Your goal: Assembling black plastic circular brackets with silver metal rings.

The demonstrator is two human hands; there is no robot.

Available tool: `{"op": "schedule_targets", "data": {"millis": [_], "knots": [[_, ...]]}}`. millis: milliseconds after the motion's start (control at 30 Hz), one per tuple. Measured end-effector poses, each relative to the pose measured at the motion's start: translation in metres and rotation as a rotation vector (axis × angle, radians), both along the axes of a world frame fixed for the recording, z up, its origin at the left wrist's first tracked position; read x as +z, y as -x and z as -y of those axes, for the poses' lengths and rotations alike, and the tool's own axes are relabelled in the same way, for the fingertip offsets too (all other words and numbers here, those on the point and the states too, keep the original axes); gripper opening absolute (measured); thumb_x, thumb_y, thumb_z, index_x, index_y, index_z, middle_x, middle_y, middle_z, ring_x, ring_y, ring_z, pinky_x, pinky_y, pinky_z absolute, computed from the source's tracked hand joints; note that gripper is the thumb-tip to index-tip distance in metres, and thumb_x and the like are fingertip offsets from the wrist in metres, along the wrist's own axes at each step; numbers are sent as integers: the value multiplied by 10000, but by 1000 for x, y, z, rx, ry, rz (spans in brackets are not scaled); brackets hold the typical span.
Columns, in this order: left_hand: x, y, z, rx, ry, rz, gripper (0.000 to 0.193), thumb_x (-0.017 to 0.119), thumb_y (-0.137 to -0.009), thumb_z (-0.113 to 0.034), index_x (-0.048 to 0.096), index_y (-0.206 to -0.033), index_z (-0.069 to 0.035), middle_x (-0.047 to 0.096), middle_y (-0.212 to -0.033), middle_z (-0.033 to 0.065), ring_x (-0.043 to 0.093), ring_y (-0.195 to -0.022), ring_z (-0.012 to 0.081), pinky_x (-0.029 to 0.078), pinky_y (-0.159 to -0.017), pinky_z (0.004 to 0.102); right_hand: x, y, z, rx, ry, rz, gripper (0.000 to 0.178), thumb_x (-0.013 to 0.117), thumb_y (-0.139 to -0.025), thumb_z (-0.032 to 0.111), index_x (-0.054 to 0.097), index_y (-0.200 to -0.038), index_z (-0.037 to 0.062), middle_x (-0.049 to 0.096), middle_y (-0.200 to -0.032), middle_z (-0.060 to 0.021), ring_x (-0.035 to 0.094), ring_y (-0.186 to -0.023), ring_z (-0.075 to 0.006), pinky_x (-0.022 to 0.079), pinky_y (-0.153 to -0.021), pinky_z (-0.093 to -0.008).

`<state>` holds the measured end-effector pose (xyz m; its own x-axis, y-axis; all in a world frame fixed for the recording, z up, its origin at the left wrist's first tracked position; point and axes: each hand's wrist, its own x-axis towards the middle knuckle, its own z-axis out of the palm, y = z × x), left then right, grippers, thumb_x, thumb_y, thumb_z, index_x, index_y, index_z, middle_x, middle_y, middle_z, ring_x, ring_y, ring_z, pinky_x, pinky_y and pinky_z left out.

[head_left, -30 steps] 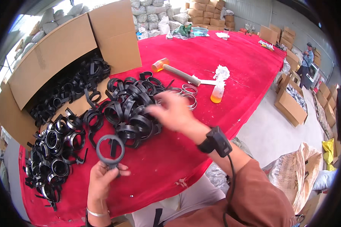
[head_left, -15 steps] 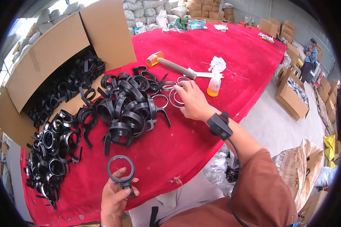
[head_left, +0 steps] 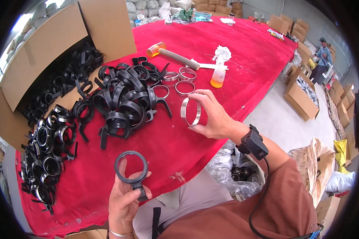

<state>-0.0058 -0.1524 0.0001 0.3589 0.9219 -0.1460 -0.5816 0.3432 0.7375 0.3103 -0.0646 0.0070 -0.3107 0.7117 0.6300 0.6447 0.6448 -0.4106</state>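
Near the table's front edge, my left hand (head_left: 125, 199) grips a black plastic ring with a short handle (head_left: 137, 181), its round opening held upright. My right hand (head_left: 215, 115) pinches a thin silver metal ring (head_left: 183, 113) between thumb and fingers, raised over the red cloth. Several more metal rings (head_left: 185, 94) lie behind it. Left of these is a heap of black plastic rings with handles (head_left: 125, 93). A second group of black rings (head_left: 52, 145), with metal bands showing on them, spreads along the table's left side.
An open cardboard box (head_left: 48, 51) full of black rings stands at the left. A mallet with an orange head (head_left: 175, 57) and a bottle of orange liquid (head_left: 217, 78) lie beyond the metal rings. Another person (head_left: 322, 59) stands at far right among cartons.
My right hand has lifted a metal ring off the cloth and drawn it back toward me. My left hand keeps hold of the black ring, nearly in place. The view has shifted slightly.
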Motion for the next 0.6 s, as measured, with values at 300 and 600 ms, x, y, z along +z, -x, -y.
{"op": "schedule_targets", "data": {"millis": [300,600], "knots": [[-9,-5,11,-56,-13,74,653,466,-971,-236,82,-1494,-162,482,-1251,325,649,-768,342,535,-718,404,14,20,7,-360,462,363,686,775,-666,385,491,-1109,-54,562,-1055,-225,581,-986,-366,495,-838,-389],[-14,-5,7,-91,98,113,536,186,-1017,-427,96,-1492,-195,473,-1277,309,638,-751,362,526,-715,420,30,-2,-33,-120,510,665,881,742,-679,552,492,-1216,-100,571,-1100,-257,573,-1059,-349,469,-894,-398]]}}
